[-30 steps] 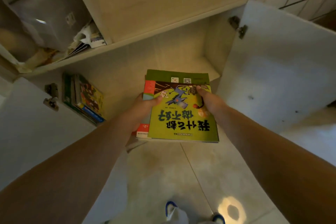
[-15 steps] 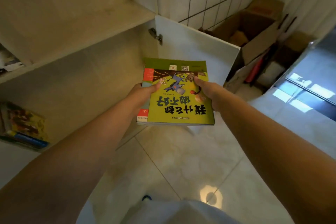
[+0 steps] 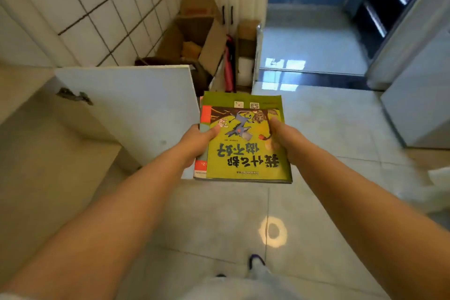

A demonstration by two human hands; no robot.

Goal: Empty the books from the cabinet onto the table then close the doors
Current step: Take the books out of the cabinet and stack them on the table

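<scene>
A stack of books (image 3: 246, 153) with a yellow-green cartoon cover on top is held flat in front of me over the tiled floor. My left hand (image 3: 198, 140) grips the stack's left edge, thumb on the cover. My right hand (image 3: 283, 139) grips the right edge, thumb on top. The white cabinet door (image 3: 126, 110) stands open just left of the books, its hinge showing. Only a bare part of the cabinet's inside (image 3: 48, 153) shows at the left; no table is in view.
An open cardboard box (image 3: 192, 37) and other boxes stand against the tiled wall behind the door. A doorway with a dark sill (image 3: 311, 78) lies ahead on the right. A pale cabinet or appliance (image 3: 418, 110) stands at the right.
My view has swung right, away from the cabinet shelves towards the doorway. Both hands keep the same grip on the stack, which has come out past the open door.
</scene>
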